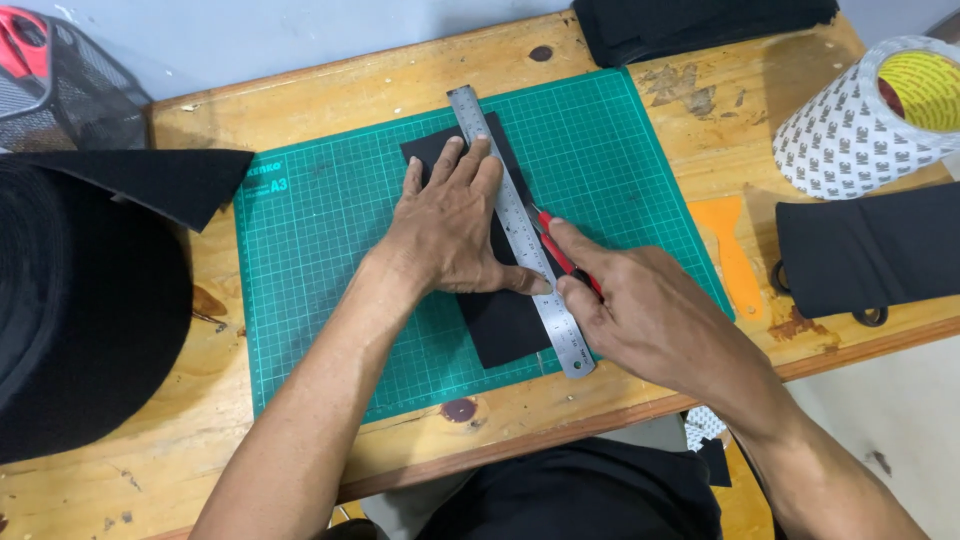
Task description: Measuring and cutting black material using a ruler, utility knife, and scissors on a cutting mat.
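A black felt piece [500, 325] lies on the green cutting mat [330, 250]. A steel ruler [515, 215] runs diagonally across the felt. My left hand [455, 225] presses flat on the ruler and felt, fingers spread. My right hand [640, 310] grips a red utility knife [556, 245], its blade against the ruler's right edge about midway along the felt.
A big roll of black material [80, 310] fills the left side. A wire basket with red scissors [60, 70] stands at the far left. Black felt stacks [700, 25] lie at the back, a white tape roll [870, 115], an orange scraper [735, 255] and a black piece [870, 250] to the right.
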